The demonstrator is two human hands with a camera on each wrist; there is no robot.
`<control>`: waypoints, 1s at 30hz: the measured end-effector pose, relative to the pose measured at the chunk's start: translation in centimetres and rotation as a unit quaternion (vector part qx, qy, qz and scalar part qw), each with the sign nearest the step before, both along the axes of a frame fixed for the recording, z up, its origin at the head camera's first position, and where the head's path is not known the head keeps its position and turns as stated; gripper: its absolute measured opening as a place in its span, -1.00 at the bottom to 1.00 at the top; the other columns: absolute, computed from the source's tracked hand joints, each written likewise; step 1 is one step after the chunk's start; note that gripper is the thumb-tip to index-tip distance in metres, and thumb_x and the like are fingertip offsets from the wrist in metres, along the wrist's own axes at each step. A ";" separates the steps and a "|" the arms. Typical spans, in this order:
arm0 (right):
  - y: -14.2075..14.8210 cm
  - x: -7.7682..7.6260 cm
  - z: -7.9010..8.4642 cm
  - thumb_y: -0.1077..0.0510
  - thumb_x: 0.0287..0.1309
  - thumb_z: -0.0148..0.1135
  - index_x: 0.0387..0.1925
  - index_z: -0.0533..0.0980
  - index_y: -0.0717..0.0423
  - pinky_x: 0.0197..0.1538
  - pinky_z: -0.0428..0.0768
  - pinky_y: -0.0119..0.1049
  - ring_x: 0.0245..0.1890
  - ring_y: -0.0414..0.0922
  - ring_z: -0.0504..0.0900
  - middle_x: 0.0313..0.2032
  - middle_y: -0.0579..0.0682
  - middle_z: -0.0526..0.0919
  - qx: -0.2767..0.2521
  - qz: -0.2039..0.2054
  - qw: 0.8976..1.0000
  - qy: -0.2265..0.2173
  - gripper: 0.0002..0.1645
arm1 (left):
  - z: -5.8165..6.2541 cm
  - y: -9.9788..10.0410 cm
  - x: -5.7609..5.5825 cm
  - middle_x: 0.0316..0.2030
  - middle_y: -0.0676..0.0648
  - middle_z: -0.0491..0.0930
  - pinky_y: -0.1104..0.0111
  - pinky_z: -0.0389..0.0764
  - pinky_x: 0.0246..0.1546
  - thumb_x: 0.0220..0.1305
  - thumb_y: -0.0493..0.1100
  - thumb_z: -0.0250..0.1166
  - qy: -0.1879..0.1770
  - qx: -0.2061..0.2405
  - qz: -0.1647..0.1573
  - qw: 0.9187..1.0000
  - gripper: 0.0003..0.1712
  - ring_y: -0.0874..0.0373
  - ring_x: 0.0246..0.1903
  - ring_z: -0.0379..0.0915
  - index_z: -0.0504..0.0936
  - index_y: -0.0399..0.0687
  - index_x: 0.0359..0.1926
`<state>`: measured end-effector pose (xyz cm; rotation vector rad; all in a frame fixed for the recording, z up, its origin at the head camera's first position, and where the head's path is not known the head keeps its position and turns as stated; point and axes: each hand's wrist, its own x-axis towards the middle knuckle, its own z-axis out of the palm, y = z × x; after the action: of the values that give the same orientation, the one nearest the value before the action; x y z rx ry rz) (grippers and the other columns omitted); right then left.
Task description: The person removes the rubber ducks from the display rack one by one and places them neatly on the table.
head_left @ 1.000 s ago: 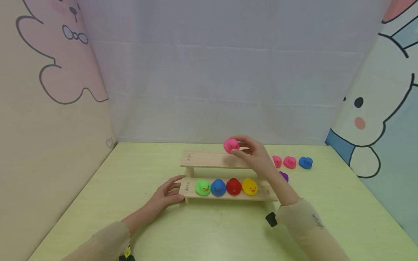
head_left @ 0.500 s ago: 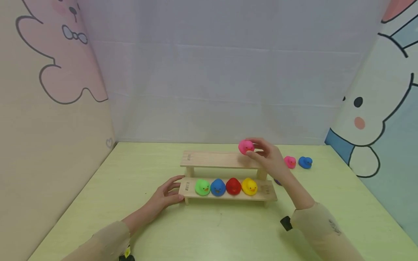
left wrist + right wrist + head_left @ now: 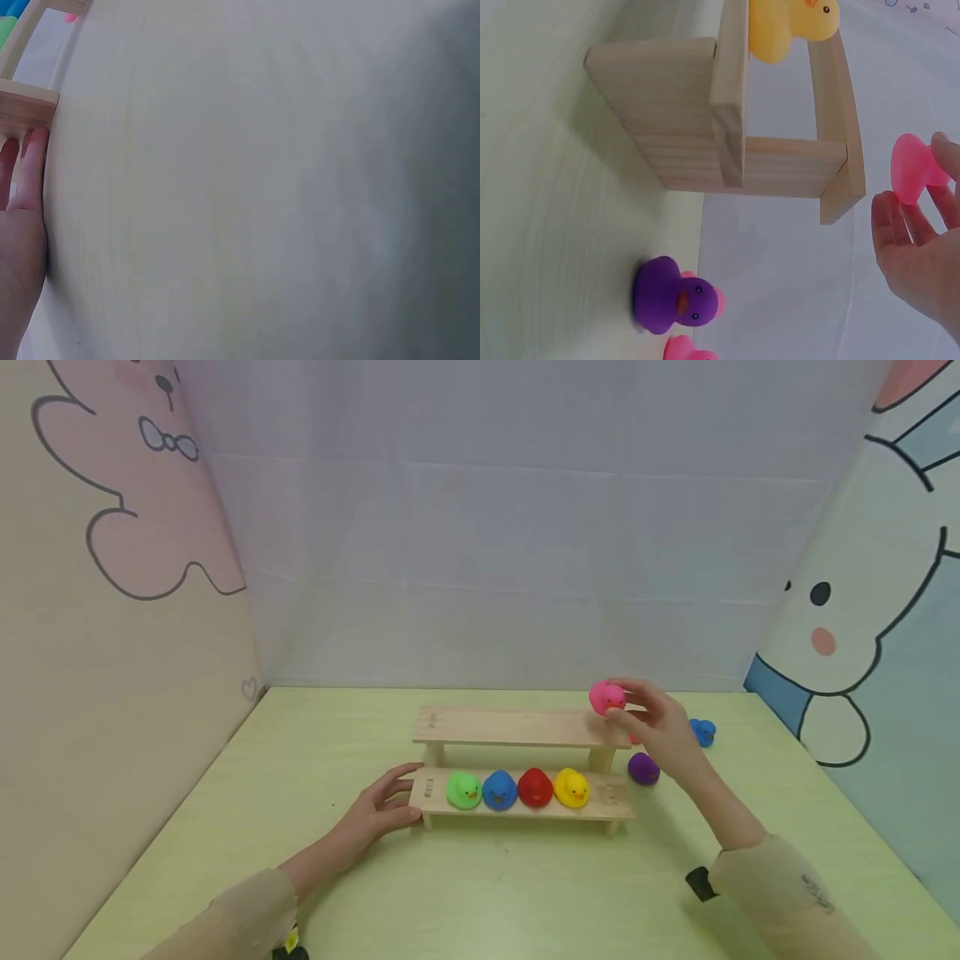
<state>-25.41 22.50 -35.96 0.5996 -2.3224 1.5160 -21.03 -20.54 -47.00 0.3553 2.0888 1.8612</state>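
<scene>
My right hand (image 3: 656,727) pinches a pink rubber duck (image 3: 607,698) between thumb and fingers, above the right end of the rack's bare upper tier. In the right wrist view this pink duck (image 3: 910,169) is clear of the wood. A two-tier wooden rack (image 3: 517,727) stands on the table. Along its lower tier sit a green duck (image 3: 464,790), a blue duck (image 3: 499,790), a red duck (image 3: 535,787) and a yellow duck (image 3: 572,787). My left hand (image 3: 375,810) holds the left end of the lower tier, thumb in front and fingers behind.
Right of the rack, a purple duck (image 3: 643,769) and another blue duck (image 3: 703,732) rest on the table (image 3: 480,893). Pink ducks (image 3: 686,349) show near the purple one in the right wrist view. A pale cloth wall (image 3: 480,568) rises behind the table.
My right hand has moved rightward along the upper tier with the pink duck still pinched. The purple duck has come back into sight. My left hand and the rack have stayed put.
</scene>
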 end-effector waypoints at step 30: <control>7.4 0.2 -2.5 0.08 0.29 0.28 0.27 0.42 0.11 -0.15 0.54 -0.69 -0.11 -0.74 0.44 0.10 0.02 0.56 0.140 -0.057 0.988 -0.039 -0.44 | -0.2 0.0 -0.1 0.35 -0.24 0.32 0.30 0.60 0.08 0.33 -0.14 0.29 -0.009 0.000 0.007 1.000 -0.20 0.04 0.20 0.50 0.14 0.24 0.49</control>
<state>-25.16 29.86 -38.45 0.4704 -2.6051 1.1935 -21.16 -20.52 -47.19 0.3230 2.0855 1.8649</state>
